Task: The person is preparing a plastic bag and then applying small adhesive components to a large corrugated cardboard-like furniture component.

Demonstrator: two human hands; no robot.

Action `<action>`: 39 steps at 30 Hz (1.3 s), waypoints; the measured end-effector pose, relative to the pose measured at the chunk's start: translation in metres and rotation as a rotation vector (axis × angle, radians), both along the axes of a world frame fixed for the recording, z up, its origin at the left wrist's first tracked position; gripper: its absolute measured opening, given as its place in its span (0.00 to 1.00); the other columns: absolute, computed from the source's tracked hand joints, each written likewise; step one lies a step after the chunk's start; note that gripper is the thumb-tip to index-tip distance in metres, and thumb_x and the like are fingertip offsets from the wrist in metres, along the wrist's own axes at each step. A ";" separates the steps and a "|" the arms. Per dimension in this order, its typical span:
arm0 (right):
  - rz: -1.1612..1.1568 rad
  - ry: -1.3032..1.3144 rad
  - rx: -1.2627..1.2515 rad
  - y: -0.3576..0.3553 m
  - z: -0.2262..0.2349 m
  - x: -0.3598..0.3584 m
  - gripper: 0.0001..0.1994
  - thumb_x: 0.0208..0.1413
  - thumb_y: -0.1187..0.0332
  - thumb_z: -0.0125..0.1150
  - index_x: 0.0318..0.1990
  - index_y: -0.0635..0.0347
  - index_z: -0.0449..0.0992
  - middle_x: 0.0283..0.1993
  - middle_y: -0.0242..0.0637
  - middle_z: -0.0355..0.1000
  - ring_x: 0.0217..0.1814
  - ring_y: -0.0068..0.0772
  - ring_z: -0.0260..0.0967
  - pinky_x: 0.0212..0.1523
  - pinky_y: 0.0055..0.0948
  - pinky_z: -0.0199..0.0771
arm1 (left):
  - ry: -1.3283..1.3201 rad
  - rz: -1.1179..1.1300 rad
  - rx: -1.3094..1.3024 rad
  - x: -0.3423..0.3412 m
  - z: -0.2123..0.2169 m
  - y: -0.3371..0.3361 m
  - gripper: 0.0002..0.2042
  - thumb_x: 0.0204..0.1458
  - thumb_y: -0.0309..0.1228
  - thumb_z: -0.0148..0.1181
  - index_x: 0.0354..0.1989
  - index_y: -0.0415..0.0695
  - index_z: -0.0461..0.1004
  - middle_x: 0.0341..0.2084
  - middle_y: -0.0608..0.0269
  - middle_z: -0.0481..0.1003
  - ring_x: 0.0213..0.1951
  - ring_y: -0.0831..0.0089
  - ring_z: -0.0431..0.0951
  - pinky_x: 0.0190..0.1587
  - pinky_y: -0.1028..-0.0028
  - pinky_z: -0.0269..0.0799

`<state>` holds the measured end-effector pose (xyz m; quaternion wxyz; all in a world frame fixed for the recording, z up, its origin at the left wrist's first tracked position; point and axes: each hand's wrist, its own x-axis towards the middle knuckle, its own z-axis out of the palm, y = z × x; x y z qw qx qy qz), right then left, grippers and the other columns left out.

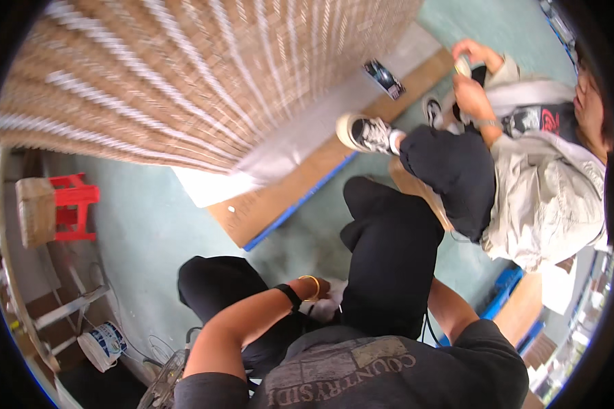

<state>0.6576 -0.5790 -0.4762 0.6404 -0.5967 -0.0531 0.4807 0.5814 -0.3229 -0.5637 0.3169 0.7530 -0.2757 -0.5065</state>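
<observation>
The left hand (325,289) is hanging low between the person's knees, right at a soft-looking white item (326,308). Its fingers are blurring and partly hiding, so I cannot tell how far it is opening or whether it is gripping the item or only touching it. A black wristband (290,297) and a gold bracelet (310,279) are circling that wrist. The right hand is hiding behind the right thigh; only the forearm (450,303) is showing, so I cannot tell how open that hand is or what it is holding.

The white item is sitting above the floor (136,232) in the gap between the black-trousered legs, near the right thigh. It is looking pale, rounded and slightly rumpled, with its outline smearing and part of it disappearing beside the leg; its exact kind is not showing.

Ahead, a tall stack of corrugated cardboard (184,75) is standing beside a brown cardboard sheet (252,221) with a blue edge below. A small dark packet (383,79) is lying near the stack. At the right, a co-worker (542,198) is sitting and holding a small pale object (462,67) in both hands. At the left, a red stool (75,204) is standing beside a carton (35,211), and a white bucket (99,349) is tilting below.
</observation>
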 end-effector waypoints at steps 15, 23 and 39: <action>-0.593 -0.362 0.167 0.013 0.167 0.067 0.10 0.55 0.70 0.53 0.22 0.58 0.65 0.17 0.28 0.62 0.15 0.13 0.55 0.14 0.15 0.51 | -0.577 2.036 -0.115 -0.164 0.173 0.180 0.18 0.58 0.38 0.47 0.18 0.42 0.66 0.13 0.67 0.69 0.16 0.81 0.67 0.20 0.82 0.62; 0.063 -0.868 1.267 0.066 0.355 -0.003 0.05 0.47 0.78 0.60 0.32 0.70 0.74 0.35 0.51 0.71 0.30 0.40 0.71 0.32 0.29 0.73 | 0.552 2.047 0.211 -0.386 -0.008 0.089 0.20 0.51 0.47 0.53 0.41 0.41 0.70 0.33 0.59 0.75 0.37 0.67 0.75 0.37 0.65 0.71; -0.421 -0.471 1.576 0.077 0.385 -0.094 0.08 0.37 0.85 0.65 0.18 0.67 0.71 0.26 0.47 0.70 0.30 0.40 0.70 0.31 0.22 0.79 | 0.292 1.968 0.158 -0.426 0.046 0.027 0.17 0.48 0.34 0.58 0.44 0.39 0.68 0.39 0.56 0.74 0.42 0.70 0.74 0.41 0.68 0.71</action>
